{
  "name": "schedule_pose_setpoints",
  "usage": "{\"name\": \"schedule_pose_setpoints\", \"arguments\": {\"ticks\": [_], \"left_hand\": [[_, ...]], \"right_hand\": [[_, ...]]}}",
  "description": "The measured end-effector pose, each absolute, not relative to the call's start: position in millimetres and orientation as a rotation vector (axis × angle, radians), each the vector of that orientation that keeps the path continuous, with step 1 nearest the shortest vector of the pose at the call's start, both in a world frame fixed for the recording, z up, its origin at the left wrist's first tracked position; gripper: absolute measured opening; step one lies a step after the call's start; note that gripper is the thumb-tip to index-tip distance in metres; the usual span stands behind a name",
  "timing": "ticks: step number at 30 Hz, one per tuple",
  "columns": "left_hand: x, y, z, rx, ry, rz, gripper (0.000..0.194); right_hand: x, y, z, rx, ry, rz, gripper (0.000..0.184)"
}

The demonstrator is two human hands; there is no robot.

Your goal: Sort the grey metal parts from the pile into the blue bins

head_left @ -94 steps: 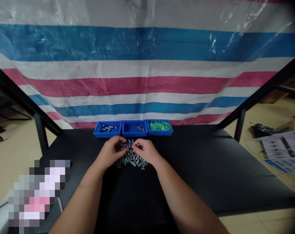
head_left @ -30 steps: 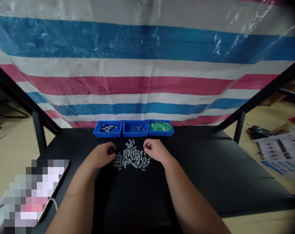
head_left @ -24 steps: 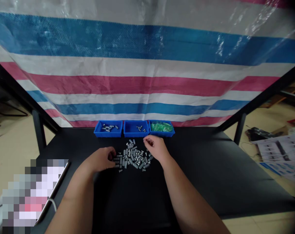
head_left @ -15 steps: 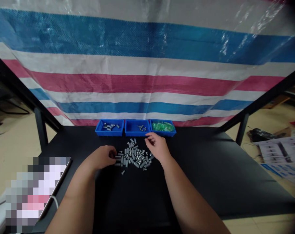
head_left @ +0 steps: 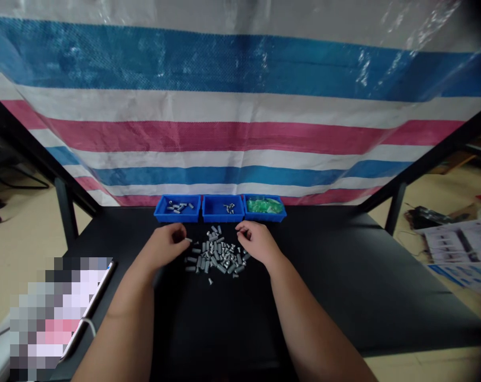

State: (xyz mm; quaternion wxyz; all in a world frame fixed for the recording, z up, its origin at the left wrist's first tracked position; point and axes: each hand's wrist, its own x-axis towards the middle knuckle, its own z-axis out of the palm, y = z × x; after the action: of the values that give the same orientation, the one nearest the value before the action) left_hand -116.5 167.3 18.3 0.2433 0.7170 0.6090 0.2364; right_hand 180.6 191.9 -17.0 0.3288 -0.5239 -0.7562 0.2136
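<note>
Above the bench (head_left: 328, 276), the left hand (head_left: 164, 243) pinches a grey cylinder (head_left: 189, 240) at ten o'clock of the metal pile (head_left: 218, 255); the right hand (head_left: 256, 240) curls at two, any grip unclear. Three blue trays (head_left: 223, 218) block twelve o'clock; a pixelated object (head_left: 65, 313) lies at eight.

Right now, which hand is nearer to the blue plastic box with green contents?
Right. The right hand is in front of that box; the left hand, farther left.

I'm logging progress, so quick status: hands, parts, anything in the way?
Left hand at a small tube, grip unclear. Right hand curled beside the parts pile, contents unclear. One screw lies apart, near side; nothing visibly in the way.
</note>
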Motion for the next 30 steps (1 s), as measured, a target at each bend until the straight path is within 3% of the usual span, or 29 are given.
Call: {"name": "schedule_pose_setpoints", "arguments": {"ticks": [4,8,11,14,24,28,30], "left_hand": [[-120,185,16,1.74,2.053,1.081,0.02],[-118,195,11,1.742,2.079,1.327,0.038],[-116,191,9,1.815,2.122,1.205,0.044],[-115,182,10,1.812,2.146,1.102,0.038],[-103,175,8,2.046,1.734,0.796,0.03],[-91,175,5,2.129,1.563,0.687,0.026],[-86,175,3,2.141,1.52,0.661,0.025]], "right_hand": [[184,192,-15,-1.405,-1.98,0.514,0.019],[191,194,-18,-1.46,-2.003,0.543,0.021],[197,193,-19,-1.481,-2.068,0.62,0.025],[200,192,-20,-1.484,-2.093,0.652,0.026],[187,192,-17,-1.384,-2.112,0.602,0.013],[170,200,-18,-1.307,-1.92,0.646,0.013],[159,207,-19,-1.243,-1.68,0.615,0.023]]}}
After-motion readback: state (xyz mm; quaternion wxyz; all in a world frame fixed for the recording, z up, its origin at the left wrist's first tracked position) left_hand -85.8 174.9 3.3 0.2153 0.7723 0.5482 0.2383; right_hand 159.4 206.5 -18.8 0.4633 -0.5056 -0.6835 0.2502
